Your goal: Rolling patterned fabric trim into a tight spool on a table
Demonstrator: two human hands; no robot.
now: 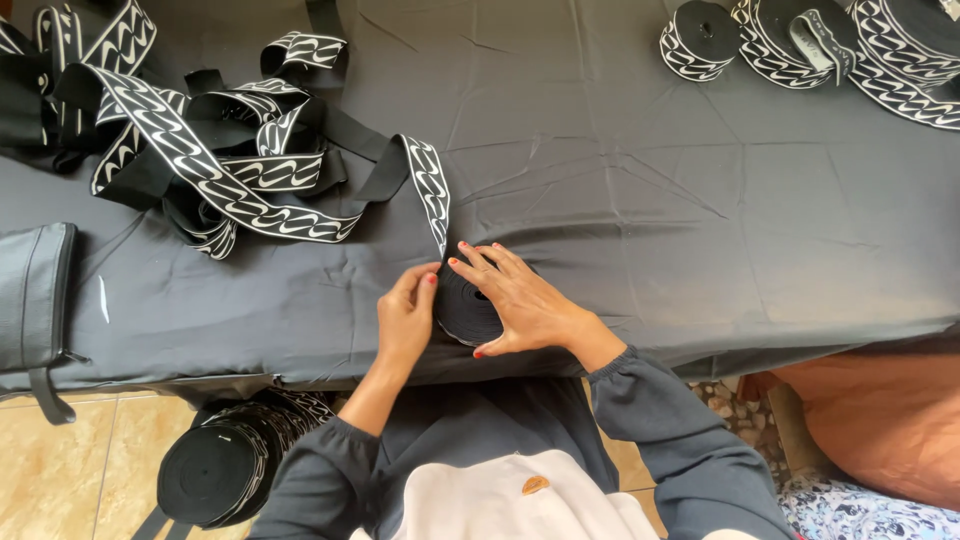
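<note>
Near the lower centre of the head view, a small roll of black band lies flat on the table edge, pressed between both hands. At its left side the left hand pinches the roll's rim with curled fingers. From the right, the right hand lies over it, fingers spread and flat on its top. Up from the roll a loose strip of black band with white wave marks runs to a tangled heap of the same band in the upper left of the frame. Wound rolls lie in the upper right corner. A dark cloth covers the table. At the left edge lies a black pouch. On the tiled floor, lower left, stands a stack of rolls.
</note>
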